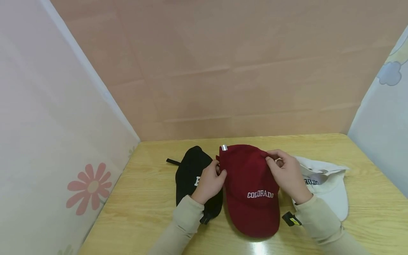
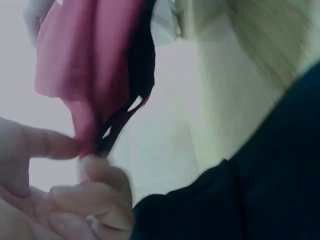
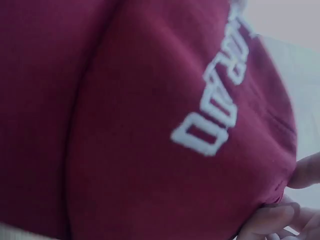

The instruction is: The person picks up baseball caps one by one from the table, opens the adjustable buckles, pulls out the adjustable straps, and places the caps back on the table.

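Observation:
A dark red baseball cap [image 1: 250, 173] with white COLORADO lettering hangs brim-down between the two hands in the head view. My left hand [image 1: 208, 180] pinches its left edge between thumb and fingers; the left wrist view shows the narrow strap end of the red cap [image 2: 87, 120] in that pinch. On the other side, my right hand [image 1: 288, 173] grips a fold of the crown. Those right fingertips [image 3: 272, 217] show at the cap's edge in the right wrist view, where the lettering is close up. A silvery strap clasp [image 1: 224, 147] sits at the cap's upper left.
Behind my left forearm lies a black cap [image 1: 189, 173] with white lettering, its strap sticking out leftward. A white cap [image 1: 334, 194] lies on the right, partly covered by my right arm. Wooden tabletop [image 1: 137, 209] runs back to a tan wall covering [image 1: 197, 71], with pale side panels.

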`<state>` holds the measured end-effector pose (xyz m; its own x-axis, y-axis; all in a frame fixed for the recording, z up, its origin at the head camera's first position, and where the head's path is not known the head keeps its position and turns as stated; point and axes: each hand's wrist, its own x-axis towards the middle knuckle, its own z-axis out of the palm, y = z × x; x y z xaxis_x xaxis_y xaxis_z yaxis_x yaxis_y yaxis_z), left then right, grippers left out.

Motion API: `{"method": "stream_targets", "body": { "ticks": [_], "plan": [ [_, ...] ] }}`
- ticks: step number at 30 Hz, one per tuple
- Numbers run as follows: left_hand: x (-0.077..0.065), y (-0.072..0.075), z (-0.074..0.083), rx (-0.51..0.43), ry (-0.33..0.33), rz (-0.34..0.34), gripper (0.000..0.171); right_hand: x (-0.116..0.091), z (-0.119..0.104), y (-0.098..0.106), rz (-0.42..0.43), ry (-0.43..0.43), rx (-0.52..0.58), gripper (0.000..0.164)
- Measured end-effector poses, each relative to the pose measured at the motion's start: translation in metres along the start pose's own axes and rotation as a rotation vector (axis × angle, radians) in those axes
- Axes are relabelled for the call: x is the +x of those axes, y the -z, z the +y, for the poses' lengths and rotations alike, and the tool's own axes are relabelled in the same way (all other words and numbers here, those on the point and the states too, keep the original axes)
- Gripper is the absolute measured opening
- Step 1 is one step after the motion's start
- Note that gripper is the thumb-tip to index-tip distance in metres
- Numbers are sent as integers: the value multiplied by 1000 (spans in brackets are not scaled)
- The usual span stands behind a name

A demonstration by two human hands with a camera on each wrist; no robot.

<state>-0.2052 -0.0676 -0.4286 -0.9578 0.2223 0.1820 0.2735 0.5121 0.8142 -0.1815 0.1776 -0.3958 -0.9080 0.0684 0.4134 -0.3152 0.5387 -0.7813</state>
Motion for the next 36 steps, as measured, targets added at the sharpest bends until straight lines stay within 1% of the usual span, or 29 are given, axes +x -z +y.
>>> {"method": "stream_targets", "body": {
  "ticks": [4, 6, 8, 10, 13, 16, 18, 20, 25, 27, 32, 34, 36],
  "plan": [
    [-2, -2, -3, 19, 31, -40, 44, 1, 2, -4, -20, -4, -20, 20],
    [-2, -3, -3, 22, 36, -50, 47, 2, 4, -6, -33, -1, -14, 21],
    [-3, -4, -3, 23, 39, -54, 47, 3, 7, -9, -42, 4, -13, 22],
    [-4, -5, -2, 31, 40, -53, 46, 4, 11, -10, -69, -3, -7, 25],
    [-6, -6, 2, 55, 37, -48, 42, 2, 16, -12, -142, -27, 9, 32],
    [-10, -6, 5, 73, 17, -50, 39, 0, 21, -13, -215, -58, 26, 38],
    [-11, -6, 7, 76, -1, -52, 36, -1, 22, -14, -236, -67, 12, 41],
    [-13, -6, 7, 82, -16, -57, 35, -2, 22, -13, -237, -70, -13, 43],
    [-14, -5, 8, 99, -31, -62, 33, -4, 19, -4, -207, -37, -96, 45],
    [-15, -4, 9, 105, -31, -65, 32, -4, 19, 2, -178, -2, -143, 47],
    [-17, -2, 11, 117, -37, -70, 30, -4, 22, 23, -95, 117, -361, 47],
    [-17, -1, 12, 120, -45, -69, 30, -4, 24, 33, -93, 143, -458, 48],
    [-17, -1, 13, 131, -58, -67, 29, -5, 28, 44, -110, 142, -534, 52]
  ]
}}
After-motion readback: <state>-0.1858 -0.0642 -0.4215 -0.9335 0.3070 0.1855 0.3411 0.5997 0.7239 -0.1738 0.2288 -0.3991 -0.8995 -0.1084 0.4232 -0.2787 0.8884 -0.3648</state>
